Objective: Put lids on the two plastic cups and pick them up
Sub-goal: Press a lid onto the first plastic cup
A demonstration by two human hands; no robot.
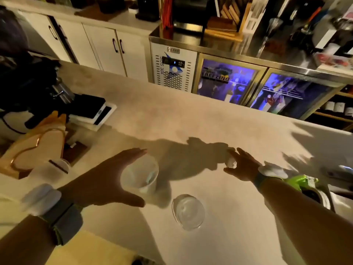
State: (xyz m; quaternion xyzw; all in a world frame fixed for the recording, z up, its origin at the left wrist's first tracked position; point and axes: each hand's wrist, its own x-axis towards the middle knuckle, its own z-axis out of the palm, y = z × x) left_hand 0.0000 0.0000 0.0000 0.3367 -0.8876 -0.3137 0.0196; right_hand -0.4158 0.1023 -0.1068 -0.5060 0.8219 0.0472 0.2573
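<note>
A clear plastic cup (140, 175) stands upright with no lid on the pale counter (191, 121). My left hand (107, 180) arches around its left side, fingers straight above the rim and thumb below, not closed on it. A round clear plastic piece (188, 211), a lid or a second cup seen from above, rests on the counter right of the thumb. My right hand (241, 166) lies palm down farther right, thumb and fingers pinching a small pale glossy piece (232, 163); I cannot tell what it is.
A frosted cup (50, 169) stands at the left beside a wooden holder (36, 148). Behind it are a black machine (28, 87) and a scale (93, 113). A green item (299, 181) lies by my right forearm. Lit fridge doors (227, 81) lie beyond the counter.
</note>
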